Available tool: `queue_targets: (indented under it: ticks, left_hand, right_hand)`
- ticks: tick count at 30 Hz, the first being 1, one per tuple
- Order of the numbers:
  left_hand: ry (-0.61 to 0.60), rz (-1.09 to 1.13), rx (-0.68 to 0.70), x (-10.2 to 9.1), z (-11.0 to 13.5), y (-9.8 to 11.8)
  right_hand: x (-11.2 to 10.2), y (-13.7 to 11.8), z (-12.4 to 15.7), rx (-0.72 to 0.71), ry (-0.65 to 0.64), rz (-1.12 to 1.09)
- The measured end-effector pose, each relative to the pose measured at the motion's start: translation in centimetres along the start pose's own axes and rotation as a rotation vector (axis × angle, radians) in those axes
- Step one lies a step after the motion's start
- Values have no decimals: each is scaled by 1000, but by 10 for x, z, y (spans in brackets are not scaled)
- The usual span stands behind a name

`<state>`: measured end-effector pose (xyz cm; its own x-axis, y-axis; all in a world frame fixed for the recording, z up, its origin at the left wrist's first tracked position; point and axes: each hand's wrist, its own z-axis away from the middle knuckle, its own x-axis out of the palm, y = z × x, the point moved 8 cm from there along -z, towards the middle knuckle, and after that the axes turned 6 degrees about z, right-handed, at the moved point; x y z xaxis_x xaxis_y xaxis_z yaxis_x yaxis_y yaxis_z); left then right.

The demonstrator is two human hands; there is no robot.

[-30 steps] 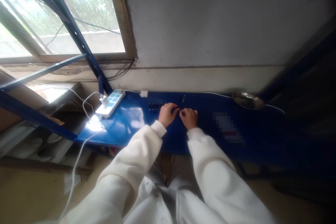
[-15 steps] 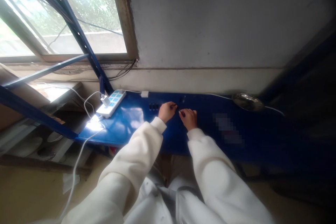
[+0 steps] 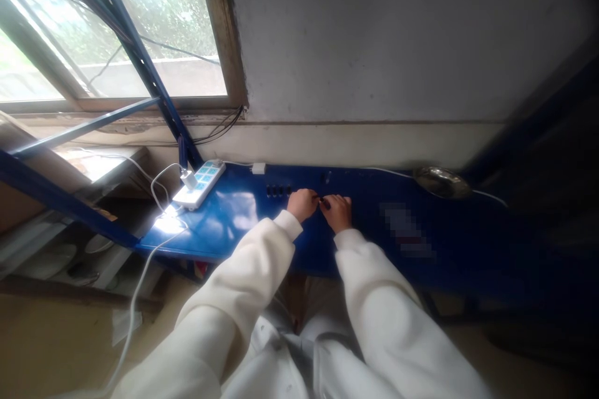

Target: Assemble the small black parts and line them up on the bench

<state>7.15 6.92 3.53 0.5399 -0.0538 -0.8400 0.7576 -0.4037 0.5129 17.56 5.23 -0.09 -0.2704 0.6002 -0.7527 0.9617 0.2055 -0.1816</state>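
Observation:
My left hand [image 3: 302, 204] and my right hand [image 3: 337, 212] meet fingertip to fingertip over the blue shelf [image 3: 304, 249]. Each has its fingers pinched together. Something small and dark shows where the fingertips come together, too small to name. Just left of my left hand, several small black pieces [image 3: 277, 191] stand in a short row on the shelf. Behind my hands lies another small dark item [image 3: 326, 176], too blurred to identify.
A white power strip [image 3: 199, 186] with a plugged-in charger sits at the shelf's left end. Close to the wall is a small white block [image 3: 258, 168]. A shiny metal dish [image 3: 442, 182] lies at the back right, beside a white cable. Blue frame posts [image 3: 140, 56] rise on the left.
My left hand has moved slightly right and toward me, closing the gap to my right hand. More of the row of black pieces shows now. My right hand has stayed nearly still.

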Motion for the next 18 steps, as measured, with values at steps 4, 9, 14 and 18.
queue_targets:
  ticks: [4,9,14,18]
  left_hand:
    - [26,46,19,0,-2,-1]
    - [132,309,31,0,10,-21]
    - [447,779,-233,-4,39,-82]
    - [636,1012,-331,-8,51,-106]
  right_hand:
    - [1,-2,0,-3,-48,-7]
    - [4,1,-1,72,-78,-69]
    - [25,5,-10,245,-153,-256]
    - [48,-9,-26,271,-255,-309]
